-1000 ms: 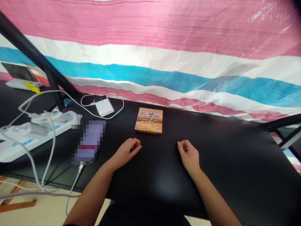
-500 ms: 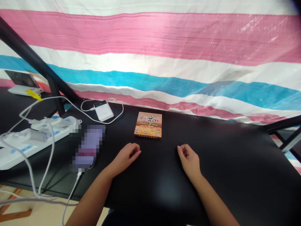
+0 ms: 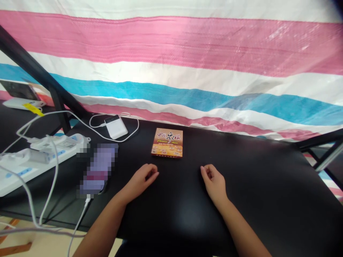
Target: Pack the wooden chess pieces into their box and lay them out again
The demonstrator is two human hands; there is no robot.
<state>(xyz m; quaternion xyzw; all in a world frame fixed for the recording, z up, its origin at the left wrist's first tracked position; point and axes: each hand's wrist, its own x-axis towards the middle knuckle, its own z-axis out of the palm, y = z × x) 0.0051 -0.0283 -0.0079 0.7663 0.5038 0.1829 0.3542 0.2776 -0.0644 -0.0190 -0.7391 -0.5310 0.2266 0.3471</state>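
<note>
My left hand (image 3: 141, 179) rests on the black table (image 3: 268, 185) with its fingers curled into a loose fist and nothing in it. My right hand (image 3: 214, 181) lies a little to the right, fingers curled the same way, also holding nothing. A small orange-brown Chinese chess box (image 3: 167, 143) lies flat on the table just beyond the two hands, nearer the left one. Neither hand touches it.
A phone (image 3: 97, 170) on a white cable lies to the left of my left hand. A white power bank (image 3: 116, 126) with a looped cable sits behind it. White power strips (image 3: 34, 155) and cords fill the far left. A pink, white and blue striped tarp (image 3: 187, 71) hangs behind.
The hands have stayed still on the table. The view has shifted slightly, so everything sits a little lower and further left in the picture.
</note>
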